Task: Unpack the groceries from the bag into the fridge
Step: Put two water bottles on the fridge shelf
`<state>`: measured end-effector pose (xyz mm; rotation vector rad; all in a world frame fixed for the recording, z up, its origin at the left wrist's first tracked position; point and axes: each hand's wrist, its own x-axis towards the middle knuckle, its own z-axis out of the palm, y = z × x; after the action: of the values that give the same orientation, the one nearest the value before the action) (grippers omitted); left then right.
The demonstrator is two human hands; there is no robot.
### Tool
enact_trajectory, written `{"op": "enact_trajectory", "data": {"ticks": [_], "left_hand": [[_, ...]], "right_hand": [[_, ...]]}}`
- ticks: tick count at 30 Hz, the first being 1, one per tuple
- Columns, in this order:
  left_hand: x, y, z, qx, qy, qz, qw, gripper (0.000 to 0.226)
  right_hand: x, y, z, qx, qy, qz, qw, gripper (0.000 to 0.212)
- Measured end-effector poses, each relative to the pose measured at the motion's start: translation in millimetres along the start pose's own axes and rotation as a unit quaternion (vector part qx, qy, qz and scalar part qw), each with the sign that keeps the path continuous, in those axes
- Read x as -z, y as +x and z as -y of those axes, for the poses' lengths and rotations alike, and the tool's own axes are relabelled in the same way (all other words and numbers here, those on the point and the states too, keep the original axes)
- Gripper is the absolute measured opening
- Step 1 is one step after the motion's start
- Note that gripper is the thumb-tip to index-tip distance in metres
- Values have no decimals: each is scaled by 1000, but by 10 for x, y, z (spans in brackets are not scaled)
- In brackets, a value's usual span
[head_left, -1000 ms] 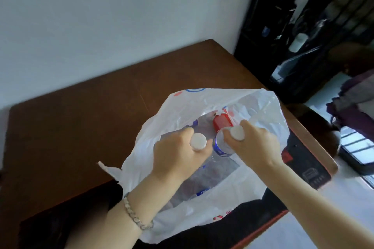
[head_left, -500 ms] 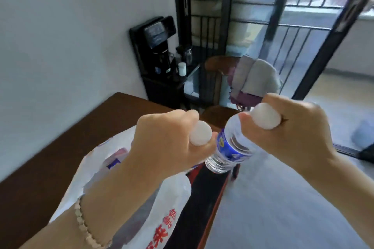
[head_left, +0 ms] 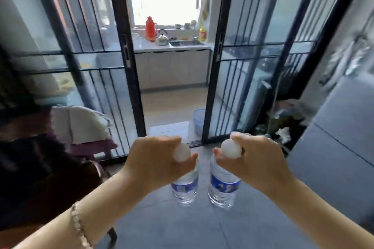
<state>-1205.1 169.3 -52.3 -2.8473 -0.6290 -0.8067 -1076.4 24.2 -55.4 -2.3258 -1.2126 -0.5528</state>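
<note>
Two clear water bottles with blue labels and white caps hang upright in front of me above the grey floor. My left hand (head_left: 155, 159) grips the neck of the left bottle (head_left: 185, 190) just under its cap. My right hand (head_left: 253, 159) grips the neck of the right bottle (head_left: 222, 190) in the same way. The bottles are side by side, a little apart. The grocery bag and the fridge are out of view.
Black-framed glass sliding doors (head_left: 129, 79) stand open ahead onto a kitchen with a counter (head_left: 172, 48). A blue basin (head_left: 199, 121) sits on the floor by the doorway. A chair with folded cloths (head_left: 85, 127) is at left, clutter (head_left: 283, 125) at right.
The view has swung right, from the table and bag to the open doorway. Both bottles have come out of the bag and now hang upright, carried away from the table.
</note>
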Motion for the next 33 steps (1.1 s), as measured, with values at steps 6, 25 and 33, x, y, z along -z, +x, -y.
{"op": "enact_trajectory", "data": {"ticks": [6,25,33], "left_hand": [[-609,1313,-1107,-88,-90,70,990,50],[-2192,5561,-4405,-321,-296,64,897,50],[-2443,6627,-5948,-309,-423,57,850,44]], "right_hand": [[457,270,-1605,-117,-97,22,988,55],[1605,1852,-5297,-414,-288,-98,858,50],[2158,2317,-6807,-437,-285,-171,836,43]]}}
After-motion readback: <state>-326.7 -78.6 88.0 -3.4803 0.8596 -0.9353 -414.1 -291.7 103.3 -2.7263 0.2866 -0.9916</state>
